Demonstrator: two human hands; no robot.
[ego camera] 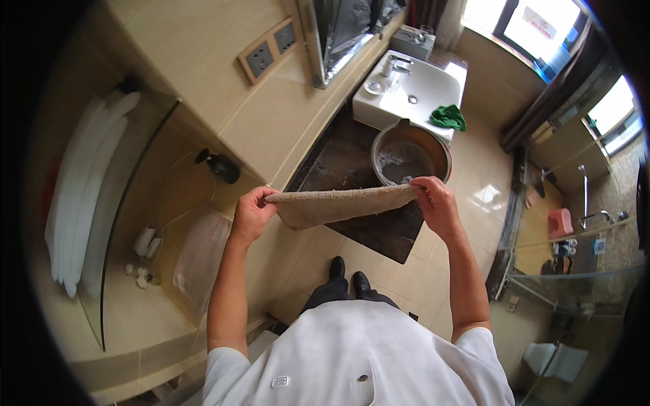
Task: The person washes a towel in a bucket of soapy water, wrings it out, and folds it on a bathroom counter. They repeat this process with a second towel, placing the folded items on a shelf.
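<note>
A beige cloth (335,205) with a rough pile edge hangs stretched and folded between my two hands, over the dark stone counter (378,233). My left hand (254,215) pinches its left corner. At the right end, my right hand (435,205) grips the other corner. Just beyond the right hand stands a round bucket (426,152) holding greyish water with suds. The cloth is apart from the water. A crumpled green cloth (448,117) lies over the front rim of the white washbasin (370,109), behind the bucket.
On the left, a glass panel (133,177) fronts hanging white fabric (84,203). Near it are a black hair dryer (219,166) and a leaning pinkish-beige panel (202,254). A mirror (350,45) borders the wall. Glass shower partitions (574,289) and a pink stool (559,223) are at right.
</note>
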